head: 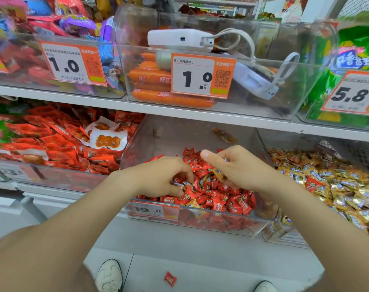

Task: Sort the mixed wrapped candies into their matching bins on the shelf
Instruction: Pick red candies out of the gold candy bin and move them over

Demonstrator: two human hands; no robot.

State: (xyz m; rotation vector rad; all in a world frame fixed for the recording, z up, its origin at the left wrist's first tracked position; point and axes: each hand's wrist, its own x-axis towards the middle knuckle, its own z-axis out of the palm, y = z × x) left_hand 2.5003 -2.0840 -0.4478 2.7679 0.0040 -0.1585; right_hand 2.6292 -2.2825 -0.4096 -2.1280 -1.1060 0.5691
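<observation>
A clear bin (261, 220) on the lower shelf holds red wrapped candies (219, 199) with a few gold-wrapped ones mixed in. My left hand (158, 175) is down in the pile, fingers curled around candies near a gold-and-blue one (184, 184). My right hand (238, 165) hovers just above the pile and grips gold-wrapped candies (218, 172) in its curled fingers. To the right, a second clear bin (284, 234) is full of gold wrapped candies (337, 186), with a red candy (313, 183) lying among them.
One red candy (170, 278) lies on the floor between my shoes. A bin of red snack packets (53, 148) stands to the left. On the upper shelf are sausages (152, 81), white power banks (179, 40) with cables, and green bags (354, 60).
</observation>
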